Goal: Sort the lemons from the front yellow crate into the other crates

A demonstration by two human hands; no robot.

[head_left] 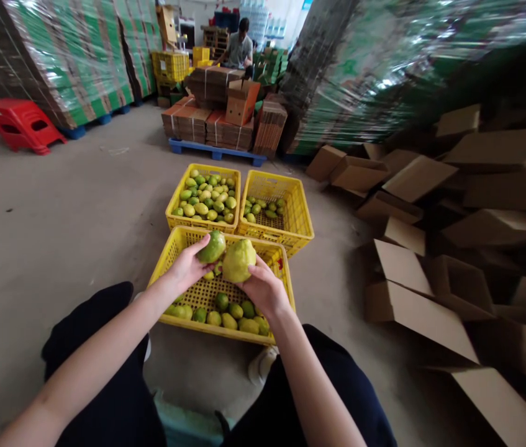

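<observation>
I see both hands above the near yellow crate (205, 290). The left hand (189, 267) has its thumb and fingers closed around a green fruit (212, 247), and the right hand (265, 287) grips a paler, yellow-green fruit (238, 261) by its right side. The two fruits are side by side; I cannot tell if they touch each other. Below, more fruits (228, 321) lie mostly along the crate's near side. Just behind, I find a fuller crate (202, 225) on the left and a less filled crate (299, 211) on the right.
</observation>
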